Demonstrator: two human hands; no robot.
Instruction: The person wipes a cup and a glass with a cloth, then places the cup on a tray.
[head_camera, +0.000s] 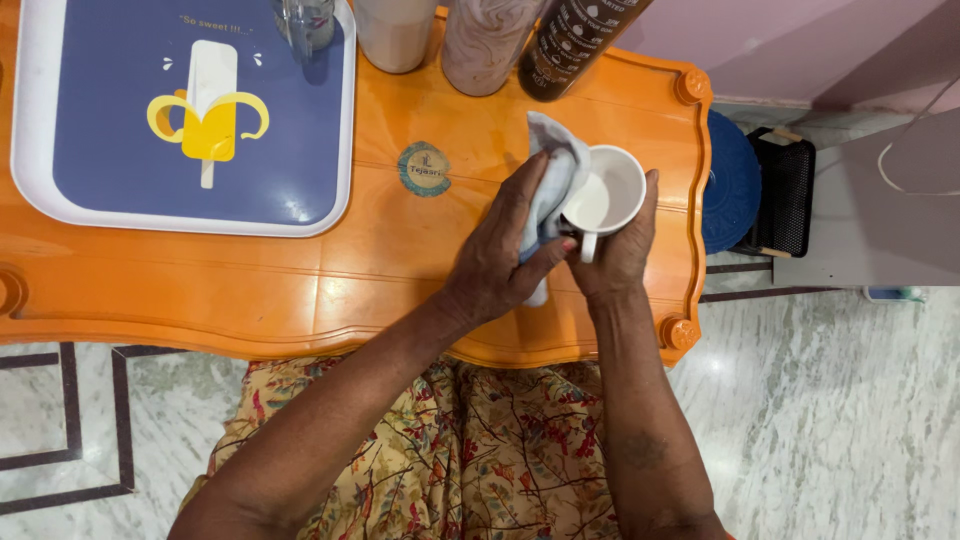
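Two hands at work | left hand (500, 250) pinching pale cloth (555, 175) against white mug (605, 195) | right hand (620, 250) wrapped around mug | mug held over orange surface (400, 270), right end | tray (30, 130) well apart

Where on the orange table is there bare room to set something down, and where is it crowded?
Bare wood runs along the table front edge, between the tray and the left hand. The back edge is crowded with bottles. The right end is taken by both hands: the left presses a cloth on the white mug, which the right hand holds.
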